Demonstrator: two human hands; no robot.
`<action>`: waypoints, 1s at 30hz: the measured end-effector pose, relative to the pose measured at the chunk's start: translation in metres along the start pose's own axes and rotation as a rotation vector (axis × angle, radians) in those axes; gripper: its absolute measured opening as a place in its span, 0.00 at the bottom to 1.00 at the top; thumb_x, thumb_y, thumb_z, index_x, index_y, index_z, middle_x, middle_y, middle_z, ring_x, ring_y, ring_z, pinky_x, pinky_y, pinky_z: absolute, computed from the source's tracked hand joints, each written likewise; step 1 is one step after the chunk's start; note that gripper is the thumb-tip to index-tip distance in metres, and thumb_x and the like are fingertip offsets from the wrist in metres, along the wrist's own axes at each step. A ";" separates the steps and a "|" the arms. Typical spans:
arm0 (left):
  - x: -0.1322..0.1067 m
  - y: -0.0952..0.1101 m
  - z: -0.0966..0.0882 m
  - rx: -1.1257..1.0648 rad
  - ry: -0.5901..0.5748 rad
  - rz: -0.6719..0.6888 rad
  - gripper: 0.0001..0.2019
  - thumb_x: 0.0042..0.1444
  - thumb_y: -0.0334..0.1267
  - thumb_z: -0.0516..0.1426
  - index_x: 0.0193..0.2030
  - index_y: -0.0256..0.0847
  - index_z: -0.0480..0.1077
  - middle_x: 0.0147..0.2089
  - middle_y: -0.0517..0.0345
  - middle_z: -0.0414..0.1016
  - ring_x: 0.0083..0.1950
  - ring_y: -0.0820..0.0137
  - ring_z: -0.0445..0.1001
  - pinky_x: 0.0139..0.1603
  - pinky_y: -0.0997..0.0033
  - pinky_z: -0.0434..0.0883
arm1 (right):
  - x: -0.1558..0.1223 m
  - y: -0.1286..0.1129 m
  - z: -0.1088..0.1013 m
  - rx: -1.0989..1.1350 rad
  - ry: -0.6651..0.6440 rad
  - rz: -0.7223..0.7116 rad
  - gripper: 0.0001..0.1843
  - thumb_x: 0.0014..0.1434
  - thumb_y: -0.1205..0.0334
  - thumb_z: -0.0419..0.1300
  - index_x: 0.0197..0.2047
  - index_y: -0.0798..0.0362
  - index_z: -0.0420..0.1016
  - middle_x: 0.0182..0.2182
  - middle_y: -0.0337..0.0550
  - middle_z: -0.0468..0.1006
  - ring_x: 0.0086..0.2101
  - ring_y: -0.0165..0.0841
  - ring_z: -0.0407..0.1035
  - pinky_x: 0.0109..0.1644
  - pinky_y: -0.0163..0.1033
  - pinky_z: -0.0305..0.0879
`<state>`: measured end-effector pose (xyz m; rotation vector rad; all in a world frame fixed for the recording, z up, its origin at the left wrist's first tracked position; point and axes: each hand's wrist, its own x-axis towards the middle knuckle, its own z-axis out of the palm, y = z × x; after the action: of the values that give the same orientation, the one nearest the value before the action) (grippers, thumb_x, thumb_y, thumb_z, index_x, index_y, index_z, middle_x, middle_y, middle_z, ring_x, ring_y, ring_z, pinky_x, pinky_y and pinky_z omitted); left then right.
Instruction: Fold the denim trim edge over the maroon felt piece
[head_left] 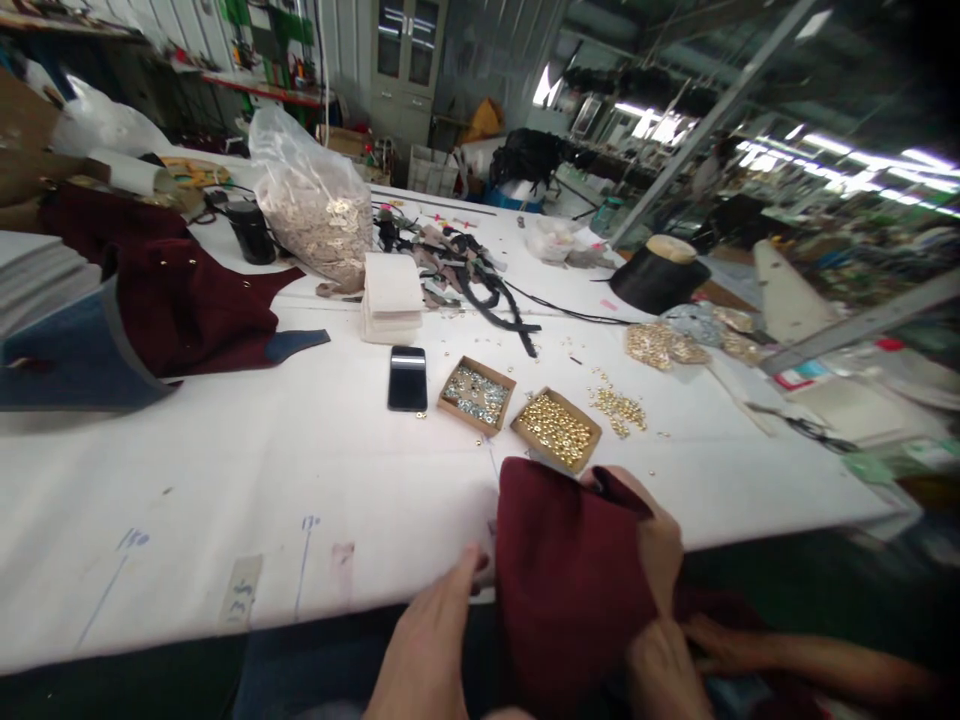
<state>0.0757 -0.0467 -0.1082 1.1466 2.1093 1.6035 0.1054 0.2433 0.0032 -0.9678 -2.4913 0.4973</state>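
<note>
A maroon piece of fabric is held up at the front edge of the table, its top folded over toward the right. My right hand is closed around its upper right side, with the fingertips partly hidden by the fold. Left of the fabric, my left hand has its fingers stretched out, close to the fabric's left edge; they are slightly blurred. Just beyond the fabric stand a small cardboard box of gold-coloured metal fasteners and another box of silver-coloured ones.
A co-worker's hand reaches in at lower right. A phone, a stack of pale cards, and a plastic bag of small parts lie on the white table. Maroon garments lie left; loose gold fasteners lie right.
</note>
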 end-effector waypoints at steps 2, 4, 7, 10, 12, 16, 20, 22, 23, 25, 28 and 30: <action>-0.009 -0.004 -0.012 -0.260 -0.038 -0.316 0.68 0.54 0.60 0.76 0.88 0.43 0.39 0.82 0.30 0.64 0.75 0.40 0.76 0.73 0.42 0.79 | 0.010 -0.041 -0.012 -0.333 -0.127 0.086 0.19 0.70 0.44 0.58 0.49 0.47 0.84 0.36 0.54 0.83 0.35 0.50 0.77 0.36 0.47 0.58; -0.010 0.001 -0.016 -0.360 -0.069 -0.485 0.59 0.59 0.46 0.72 0.87 0.41 0.42 0.84 0.32 0.60 0.80 0.44 0.69 0.80 0.43 0.72 | 0.027 -0.072 -0.018 -0.494 -0.260 0.085 0.17 0.69 0.47 0.58 0.47 0.46 0.85 0.36 0.54 0.84 0.36 0.51 0.78 0.38 0.47 0.59; -0.006 0.011 -0.003 -0.315 -0.091 -0.465 0.56 0.52 0.29 0.66 0.86 0.42 0.47 0.86 0.37 0.56 0.87 0.47 0.57 0.88 0.43 0.56 | 0.052 -0.090 -0.016 -0.532 -0.359 0.046 0.14 0.65 0.52 0.63 0.47 0.47 0.87 0.40 0.57 0.86 0.40 0.54 0.81 0.41 0.48 0.64; -0.004 0.008 0.016 -0.499 -0.054 -0.454 0.47 0.51 0.27 0.64 0.80 0.40 0.59 0.77 0.36 0.70 0.78 0.47 0.71 0.81 0.46 0.68 | 0.067 -0.082 -0.012 -0.505 -0.421 0.001 0.15 0.62 0.51 0.67 0.47 0.48 0.88 0.42 0.57 0.86 0.44 0.56 0.82 0.42 0.50 0.67; -0.003 0.002 0.018 -0.684 -0.023 -0.546 0.33 0.55 0.31 0.63 0.69 0.37 0.69 0.58 0.42 0.82 0.54 0.55 0.85 0.56 0.57 0.82 | 0.072 -0.070 -0.013 -0.372 -0.506 -0.072 0.20 0.59 0.46 0.74 0.49 0.48 0.87 0.44 0.53 0.87 0.46 0.54 0.82 0.46 0.49 0.70; 0.009 0.000 -0.013 -0.756 0.086 -0.589 0.17 0.67 0.49 0.66 0.50 0.38 0.72 0.37 0.56 0.78 0.33 0.66 0.79 0.35 0.68 0.77 | 0.077 -0.041 -0.024 0.141 -0.678 -0.139 0.40 0.54 0.40 0.81 0.64 0.49 0.81 0.54 0.48 0.87 0.51 0.47 0.82 0.55 0.46 0.75; 0.032 0.010 -0.048 -0.724 0.068 -0.581 0.25 0.67 0.60 0.68 0.47 0.38 0.71 0.40 0.52 0.80 0.40 0.61 0.83 0.37 0.66 0.82 | 0.073 -0.022 -0.032 0.495 -0.625 0.035 0.39 0.64 0.40 0.76 0.70 0.52 0.78 0.54 0.50 0.87 0.49 0.44 0.82 0.53 0.46 0.78; 0.041 0.013 -0.055 -0.717 0.067 -0.585 0.28 0.65 0.64 0.68 0.50 0.38 0.72 0.47 0.47 0.82 0.45 0.58 0.84 0.36 0.65 0.84 | 0.069 -0.019 -0.034 0.584 -0.621 0.068 0.36 0.64 0.41 0.76 0.67 0.53 0.81 0.55 0.51 0.87 0.52 0.45 0.81 0.56 0.46 0.78; 0.044 0.013 -0.056 -0.702 0.075 -0.583 0.29 0.65 0.65 0.69 0.50 0.39 0.71 0.49 0.46 0.82 0.46 0.58 0.84 0.35 0.65 0.84 | 0.067 -0.018 -0.034 0.606 -0.640 0.077 0.34 0.64 0.41 0.77 0.65 0.54 0.83 0.55 0.51 0.87 0.53 0.45 0.81 0.56 0.46 0.79; 0.048 0.011 -0.056 -0.645 0.091 -0.583 0.28 0.64 0.65 0.69 0.46 0.40 0.70 0.43 0.50 0.81 0.41 0.60 0.84 0.31 0.67 0.83 | 0.064 -0.016 -0.034 0.619 -0.619 0.119 0.33 0.63 0.41 0.78 0.62 0.54 0.85 0.53 0.50 0.87 0.49 0.42 0.81 0.49 0.41 0.79; 0.054 0.006 -0.060 -0.566 0.095 -0.609 0.28 0.65 0.66 0.68 0.41 0.42 0.67 0.29 0.58 0.78 0.27 0.65 0.80 0.27 0.71 0.78 | 0.062 -0.012 -0.036 0.794 -0.349 0.254 0.32 0.61 0.40 0.80 0.59 0.53 0.85 0.45 0.44 0.84 0.34 0.29 0.72 0.30 0.30 0.66; 0.057 0.004 -0.066 -0.543 0.114 -0.632 0.30 0.62 0.68 0.69 0.40 0.42 0.66 0.28 0.57 0.79 0.25 0.65 0.79 0.25 0.72 0.76 | 0.062 -0.008 -0.037 1.070 -0.212 0.356 0.29 0.60 0.44 0.81 0.56 0.53 0.86 0.42 0.41 0.80 0.30 0.24 0.63 0.28 0.27 0.64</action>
<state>-0.0012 -0.0517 -0.0665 0.1897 1.6695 1.7543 0.0786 0.2873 0.0541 -0.8769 -1.7153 1.8515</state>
